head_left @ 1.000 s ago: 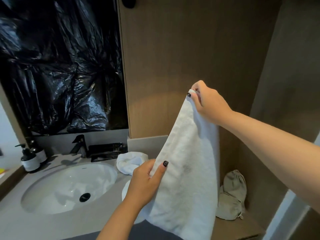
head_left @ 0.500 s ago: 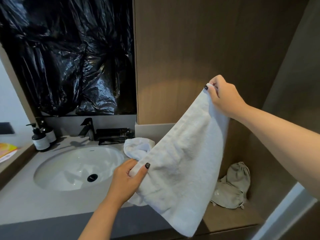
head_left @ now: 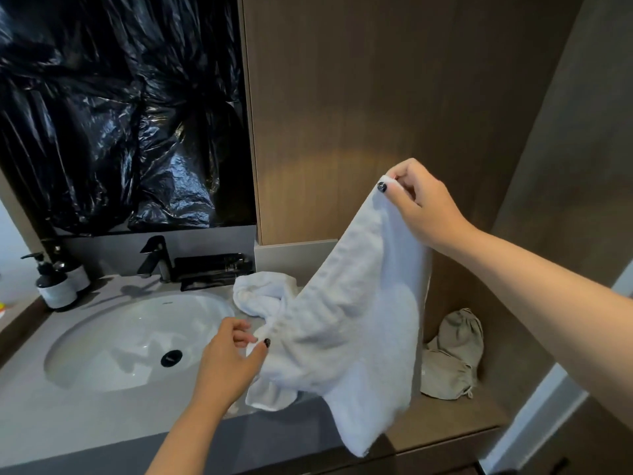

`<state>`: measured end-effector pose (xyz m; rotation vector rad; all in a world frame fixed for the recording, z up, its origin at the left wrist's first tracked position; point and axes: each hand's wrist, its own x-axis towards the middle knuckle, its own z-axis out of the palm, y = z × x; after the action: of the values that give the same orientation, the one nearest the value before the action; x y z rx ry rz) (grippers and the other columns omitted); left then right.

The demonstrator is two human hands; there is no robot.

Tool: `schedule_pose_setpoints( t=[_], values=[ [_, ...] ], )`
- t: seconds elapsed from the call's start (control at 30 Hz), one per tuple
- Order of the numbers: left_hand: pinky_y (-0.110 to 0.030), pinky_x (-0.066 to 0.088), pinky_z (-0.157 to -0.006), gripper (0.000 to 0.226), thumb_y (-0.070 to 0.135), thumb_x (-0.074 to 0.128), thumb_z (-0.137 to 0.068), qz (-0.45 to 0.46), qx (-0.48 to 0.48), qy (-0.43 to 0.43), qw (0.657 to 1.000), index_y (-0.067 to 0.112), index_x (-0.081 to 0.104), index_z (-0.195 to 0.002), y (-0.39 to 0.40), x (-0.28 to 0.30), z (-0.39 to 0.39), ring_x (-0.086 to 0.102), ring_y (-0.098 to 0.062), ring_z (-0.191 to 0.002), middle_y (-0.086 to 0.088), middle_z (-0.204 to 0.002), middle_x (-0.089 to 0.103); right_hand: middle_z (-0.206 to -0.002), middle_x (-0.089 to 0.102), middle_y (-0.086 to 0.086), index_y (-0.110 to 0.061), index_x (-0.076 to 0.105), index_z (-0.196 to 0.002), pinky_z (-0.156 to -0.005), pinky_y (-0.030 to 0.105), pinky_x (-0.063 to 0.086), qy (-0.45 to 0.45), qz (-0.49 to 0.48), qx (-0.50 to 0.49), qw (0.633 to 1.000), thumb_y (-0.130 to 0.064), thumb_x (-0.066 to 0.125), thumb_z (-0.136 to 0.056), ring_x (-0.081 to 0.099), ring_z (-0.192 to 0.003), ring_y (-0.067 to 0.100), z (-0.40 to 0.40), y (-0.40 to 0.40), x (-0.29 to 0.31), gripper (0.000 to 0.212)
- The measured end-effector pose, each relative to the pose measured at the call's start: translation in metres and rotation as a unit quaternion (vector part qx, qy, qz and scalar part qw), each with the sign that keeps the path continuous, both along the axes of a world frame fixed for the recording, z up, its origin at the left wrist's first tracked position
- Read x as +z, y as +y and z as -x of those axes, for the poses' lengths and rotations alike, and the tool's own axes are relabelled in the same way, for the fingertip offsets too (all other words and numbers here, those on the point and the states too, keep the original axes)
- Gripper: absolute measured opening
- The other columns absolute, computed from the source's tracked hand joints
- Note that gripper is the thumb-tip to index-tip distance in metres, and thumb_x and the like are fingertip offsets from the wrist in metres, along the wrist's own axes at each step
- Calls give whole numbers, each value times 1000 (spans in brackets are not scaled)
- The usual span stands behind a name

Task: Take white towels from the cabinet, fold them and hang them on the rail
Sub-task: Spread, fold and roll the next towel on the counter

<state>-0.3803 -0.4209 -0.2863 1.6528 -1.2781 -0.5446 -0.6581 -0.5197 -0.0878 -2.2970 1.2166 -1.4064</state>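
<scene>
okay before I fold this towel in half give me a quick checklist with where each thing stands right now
1. Right hand pinching the top corner of the held towel: ok.
2. Left hand pinching the lower corner: ok.
3. Towel spread flat between the hands: not ok, it sags and bunches near the left hand.
4. Bottom edge off the counter: cannot tell, the bunched part hangs very close.
5. Second towel out of the way: ok, beside the sink.
6. Rail reachable: cannot tell, not in view.
</scene>
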Motion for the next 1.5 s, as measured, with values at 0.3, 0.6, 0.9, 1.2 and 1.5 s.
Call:
schedule_pose_setpoints(
  t=[0.3, 0.6, 0.9, 1.2, 1.5],
  values=[
    [-21, 50, -85, 15, 20, 55, -99, 167, -175, 87, 966, 23, 61, -112, -17, 122, 70, 63, -2, -102, 7, -109, 68, -87, 69, 2, -17, 68, -91, -71, 31, 51, -17, -72, 146, 986, -17, 67, -91, 64, -79, 22, -24, 29, -23, 0],
    [-35, 38, -62, 35, 36, 42, -100, 153, -166, 66, 972, 5, 54, -86, -39, 109, 118, 40, -10, -63, 4, -68, 48, -80, 62, 27, -1, 66, -97, -73, 30, 47, -194, -152, 132, 960, -9, 68, -88, 55, -74, 24, -19, 38, -57, 12],
    [-30, 32, -60, 38, 24, 47, -100, 137, -106, 122, 977, 16, 38, -64, -53, 104, 122, 33, -9, -57, 13, -56, 36, -74, 47, 5, -4, 57, -85, -62, 26, 33, -138, -252, 149, 946, -26, 70, -88, 40, -68, 15, 1, 53, -95, 26],
    [-8, 40, -61, 24, 27, 71, -89, 197, -90, 81, 973, 7, 65, -76, -68, 126, 107, 52, 9, -62, 13, -70, 60, -72, 51, -2, 1, 59, -81, -59, 23, 33, 6, -301, 182, 936, -33, 69, -90, 45, -66, 9, 32, 46, -108, 36],
    [-5, 39, -55, 27, 32, 61, -96, 208, 34, 96, 973, 6, 64, -87, -95, 128, 68, 49, 0, -67, 8, -76, 55, -67, 60, 0, -13, 61, -67, -59, 30, 36, 90, -356, 86, 926, -44, 70, -85, 51, -60, 12, 72, 48, -170, 37]
  ],
)
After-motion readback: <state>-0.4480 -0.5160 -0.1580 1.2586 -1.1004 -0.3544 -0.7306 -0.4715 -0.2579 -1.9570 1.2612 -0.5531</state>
